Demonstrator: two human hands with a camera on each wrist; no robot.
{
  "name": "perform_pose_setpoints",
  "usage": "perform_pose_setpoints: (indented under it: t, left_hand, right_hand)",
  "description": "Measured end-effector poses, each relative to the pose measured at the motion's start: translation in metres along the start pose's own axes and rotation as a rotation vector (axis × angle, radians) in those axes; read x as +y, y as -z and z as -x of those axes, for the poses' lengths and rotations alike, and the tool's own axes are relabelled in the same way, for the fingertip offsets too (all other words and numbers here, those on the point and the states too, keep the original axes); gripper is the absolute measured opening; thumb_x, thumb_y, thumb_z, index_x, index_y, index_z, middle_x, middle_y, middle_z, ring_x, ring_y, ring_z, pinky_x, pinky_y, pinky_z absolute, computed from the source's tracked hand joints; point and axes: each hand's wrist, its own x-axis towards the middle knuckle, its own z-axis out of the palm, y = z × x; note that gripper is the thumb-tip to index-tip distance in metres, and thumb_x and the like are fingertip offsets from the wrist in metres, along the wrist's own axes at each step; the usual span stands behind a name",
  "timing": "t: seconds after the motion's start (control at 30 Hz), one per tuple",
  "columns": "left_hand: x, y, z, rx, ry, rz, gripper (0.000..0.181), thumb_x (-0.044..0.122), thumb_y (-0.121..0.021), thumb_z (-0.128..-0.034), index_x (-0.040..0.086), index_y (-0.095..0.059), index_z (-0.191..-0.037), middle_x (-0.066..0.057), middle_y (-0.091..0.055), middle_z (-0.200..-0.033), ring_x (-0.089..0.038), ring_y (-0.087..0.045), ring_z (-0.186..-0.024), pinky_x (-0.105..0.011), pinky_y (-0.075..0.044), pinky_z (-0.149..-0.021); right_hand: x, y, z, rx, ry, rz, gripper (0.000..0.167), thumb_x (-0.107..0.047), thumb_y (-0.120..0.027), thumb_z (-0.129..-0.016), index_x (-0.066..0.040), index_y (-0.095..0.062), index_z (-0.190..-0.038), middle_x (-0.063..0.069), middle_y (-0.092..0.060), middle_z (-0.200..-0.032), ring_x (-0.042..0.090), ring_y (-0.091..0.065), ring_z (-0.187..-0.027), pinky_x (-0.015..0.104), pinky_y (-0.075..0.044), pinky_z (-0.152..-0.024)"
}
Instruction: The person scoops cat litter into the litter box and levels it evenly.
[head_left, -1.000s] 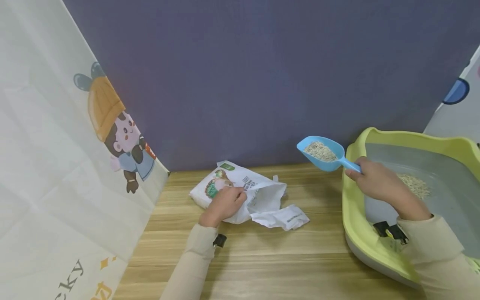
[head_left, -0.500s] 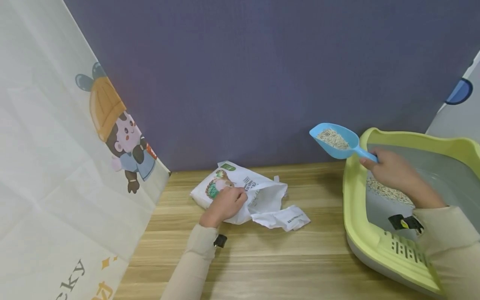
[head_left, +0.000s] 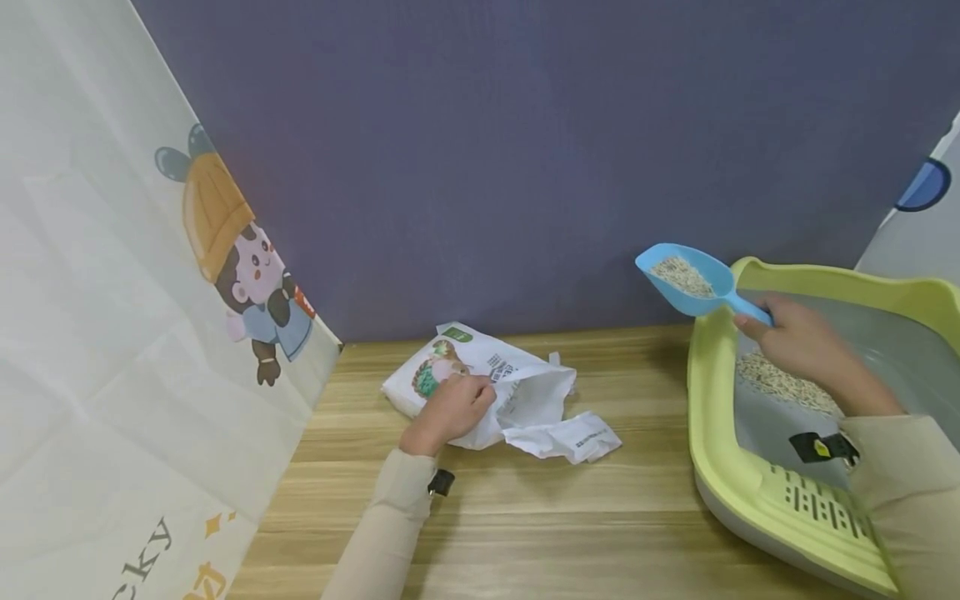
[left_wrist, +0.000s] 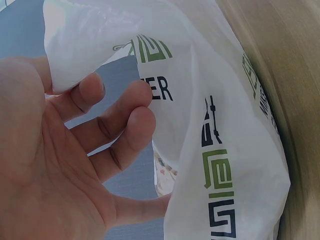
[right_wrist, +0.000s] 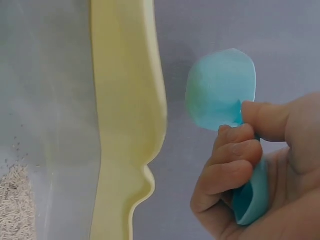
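Note:
In the head view my right hand (head_left: pixel 802 342) grips the handle of a light blue scoop (head_left: pixel 720 287), raised over the near-left rim of the yellow-green litter box (head_left: pixel 708 417). Pale pellet litter (head_left: pixel 681 277) lies in the scoop. The right wrist view shows the fingers curled round the handle and the underside of the scoop bowl (right_wrist: pixel 222 90). My left hand (head_left: pixel 453 408) is at the open mouth of a white printed litter bag (head_left: pixel 517 367) lying on the table. Its curled fingers hold the bag's film (left_wrist: pixel 90 40) in the left wrist view; the thumb tip is hidden.
More pellets (head_left: pixel 783 383) lie on the grey floor of the litter box. A torn bag flap (head_left: pixel 566 437) spreads on the wooden table (head_left: pixel 540 533). A dark blue panel (head_left: pixel 487 167) stands behind, and a white printed sheet (head_left: pixel 90 333) is at the left.
My right hand has moved right with the filled scoop, rising a little, so more of the litter box's front rim shows. My left hand and the bag have stayed in place.

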Motion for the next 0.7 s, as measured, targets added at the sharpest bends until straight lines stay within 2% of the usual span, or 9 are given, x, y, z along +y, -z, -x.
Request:
perform_pose_setpoints:
  t: [0.3, 0.43, 0.6, 0.7]
  left_hand:
    - [0.001, -0.001, 0.000, -0.005, 0.007, 0.003, 0.037, 0.019, -0.043, -0.1004, 0.019, -0.042, -0.063, 0.007, -0.036, -0.058, -0.008, -0.032, -0.054, -0.025, -0.033, -0.056]
    - [0.001, 0.000, 0.000, -0.004, 0.011, 0.005, 0.037, 0.019, -0.043, -0.1003, 0.019, -0.043, -0.063, 0.007, -0.036, -0.058, -0.008, -0.032, -0.054, -0.025, -0.034, -0.056]
    - [0.002, 0.000, 0.000, 0.000, 0.008, 0.007, 0.037, 0.018, -0.043, -0.1000, 0.018, -0.041, -0.063, 0.007, -0.035, -0.058, -0.008, -0.030, -0.054, -0.025, -0.032, -0.055]
    - [0.002, 0.001, 0.000, 0.000, 0.010, 0.005, 0.037, 0.018, -0.043, -0.1000, 0.019, -0.041, -0.063, 0.007, -0.034, -0.058, -0.008, -0.030, -0.054, -0.024, -0.031, -0.055]
  right_hand:
    - [0.011, -0.004, 0.000, 0.020, -0.024, 0.013, 0.058, -0.046, -0.034, -0.108, 0.008, -0.044, -0.126, 0.016, -0.052, -0.090, 0.026, -0.048, -0.074, 0.036, -0.038, -0.060]
    - [0.014, -0.006, 0.000, 0.025, -0.035, -0.003, 0.059, -0.047, -0.034, -0.108, 0.008, -0.044, -0.127, 0.016, -0.053, -0.090, 0.026, -0.048, -0.074, 0.036, -0.038, -0.060]
    - [0.018, -0.007, 0.001, 0.039, -0.053, -0.028, 0.062, -0.047, -0.033, -0.108, 0.010, -0.043, -0.131, 0.021, -0.054, -0.099, 0.028, -0.049, -0.077, 0.036, -0.038, -0.061]
    - [0.019, -0.008, 0.002, 0.055, -0.058, -0.031, 0.060, -0.046, -0.033, -0.108, 0.009, -0.045, -0.128, 0.022, -0.055, -0.098, 0.028, -0.049, -0.076, 0.036, -0.038, -0.060]
